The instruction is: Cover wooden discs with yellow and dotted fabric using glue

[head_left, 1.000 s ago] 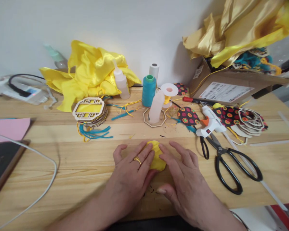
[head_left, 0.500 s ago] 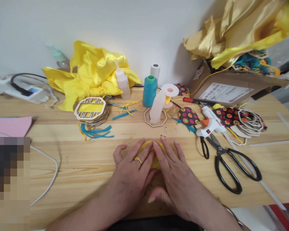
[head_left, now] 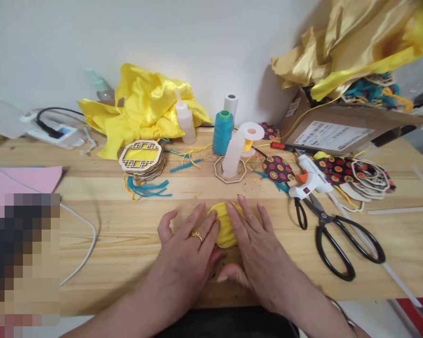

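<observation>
A small piece covered in yellow fabric (head_left: 224,225) lies on the wooden table (head_left: 120,244) near its front edge. My left hand (head_left: 188,253), with a gold ring on one finger, lies flat on the piece's left side. My right hand (head_left: 259,249) lies flat on its right side, fingers spread and pointing away from me. Both hands press the piece down, and only a strip of yellow shows between them.
Black scissors (head_left: 333,237) and a white glue gun (head_left: 310,180) lie to the right. Behind the hands stand a teal thread spool (head_left: 222,133), glue bottles (head_left: 185,123), a stack of wooden lattice frames (head_left: 141,158) and yellow satin (head_left: 144,108). A cardboard box (head_left: 334,131) sits far right; a white cable (head_left: 81,253) lies left.
My right hand slid left and forward over the yellow piece, then spread a little, so slightly more yellow shows between the hands now. The view shifted slightly left.
</observation>
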`<state>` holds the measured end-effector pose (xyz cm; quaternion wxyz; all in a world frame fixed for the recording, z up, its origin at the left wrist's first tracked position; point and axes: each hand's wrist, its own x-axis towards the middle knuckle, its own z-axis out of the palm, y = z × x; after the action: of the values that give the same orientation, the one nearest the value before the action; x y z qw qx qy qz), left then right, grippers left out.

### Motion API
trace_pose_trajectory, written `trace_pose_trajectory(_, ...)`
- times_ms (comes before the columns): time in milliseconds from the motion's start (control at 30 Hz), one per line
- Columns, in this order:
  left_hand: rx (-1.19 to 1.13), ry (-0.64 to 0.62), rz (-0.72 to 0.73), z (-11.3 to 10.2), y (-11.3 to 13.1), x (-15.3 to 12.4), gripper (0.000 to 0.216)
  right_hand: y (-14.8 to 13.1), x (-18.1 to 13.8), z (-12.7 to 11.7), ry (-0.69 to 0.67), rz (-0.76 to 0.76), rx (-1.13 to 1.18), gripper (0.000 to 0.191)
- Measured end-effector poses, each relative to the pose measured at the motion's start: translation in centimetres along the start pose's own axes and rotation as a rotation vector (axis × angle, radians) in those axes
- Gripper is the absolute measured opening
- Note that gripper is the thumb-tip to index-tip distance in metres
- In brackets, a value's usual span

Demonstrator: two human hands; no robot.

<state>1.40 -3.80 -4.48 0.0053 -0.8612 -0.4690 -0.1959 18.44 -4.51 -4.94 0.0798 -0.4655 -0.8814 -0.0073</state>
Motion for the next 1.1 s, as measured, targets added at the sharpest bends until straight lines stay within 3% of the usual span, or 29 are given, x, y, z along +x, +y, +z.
trace_pose_trajectory(267, 0.056, 0.068, -0.076, -0.8, -1.2, -0.8, 0.022, 0.1, 0.2, 0.1, -0.022, 0.022, 0.039, 0.093)
trace_pose_trajectory(367, 0.049, 0.113, -0.035, -0.6, -1.1, -0.7, 0.022, 0.1, 0.1, 0.2, -0.018, 0.023, 0.044, 0.095)
trace_pose_trajectory(467, 0.001, 0.086, 0.026, 0.0, -0.8, -0.6, 0.022, 0.1, -0.1, 0.2, -0.024, 0.020, 0.047, 0.097)
trace_pose_trajectory(633, -0.004, 0.006, 0.011, 0.5, -0.6, -0.8, 0.027, 0.0, -0.2, 0.1, -0.024, 0.011, 0.042, 0.096)
trace_pose_trajectory(1100, -0.058, 0.002, -0.016, 0.5, -0.7, -1.2, 0.036, 0.6, -0.1, -0.2, 0.005, 0.012, 0.026, 0.090)
